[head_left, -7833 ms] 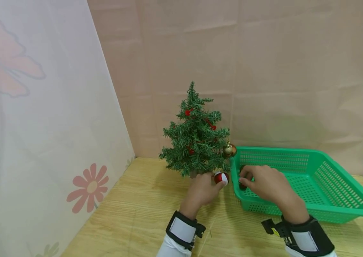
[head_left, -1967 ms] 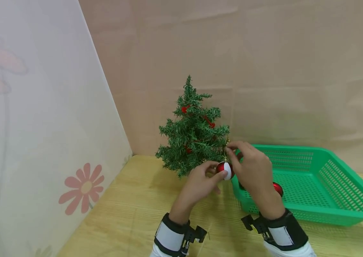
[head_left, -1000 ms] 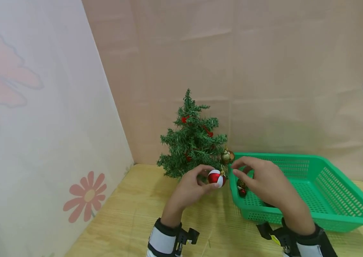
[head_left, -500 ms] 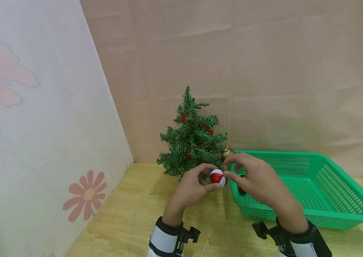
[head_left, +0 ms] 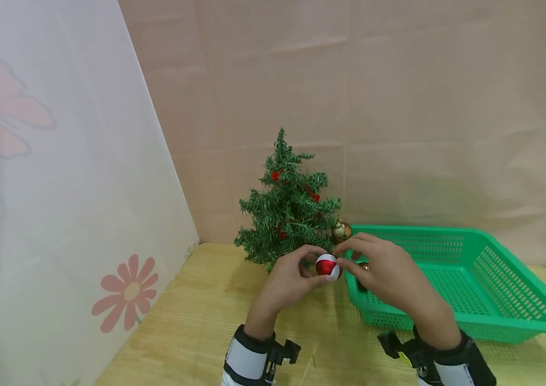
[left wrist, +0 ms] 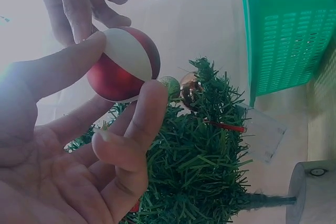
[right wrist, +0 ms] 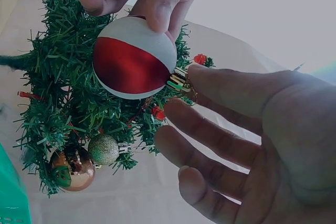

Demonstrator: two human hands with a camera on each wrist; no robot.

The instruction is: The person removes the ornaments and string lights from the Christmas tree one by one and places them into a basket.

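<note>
Head view, and here we are: the red-and-white ball point(head_left: 325, 266) sits in the air between two hands, in front of the tree's lower branches. The left hand point(head_left: 287, 279) has it pinched between thumb and fingertips, gripping around its sides, which presumably steadies it and leaves the top free. And look at that top in the right wrist view: the gold cap point(right wrist: 177, 80) points towards the right hand point(right wrist: 262, 124), whose thumb tip meets it; the forefinger lies partly hidden behind, so the two look to be pinching cap or loop, likely because that is the part made for hanging. The other right-hand fingers curl loosely, slightly spread, on nothing. Behind stands the tree point(head_left: 285, 214), with a glittery ball point(right wrist: 103, 149) and a copper ball point(right wrist: 76, 169) hanging side by side at its edge. Close alongside, the green basket point(head_left: 418, 229) seems placed within easy reach, a shiny ornament point(head_left: 362, 266) showing inside, half covered by the right hand.
</note>
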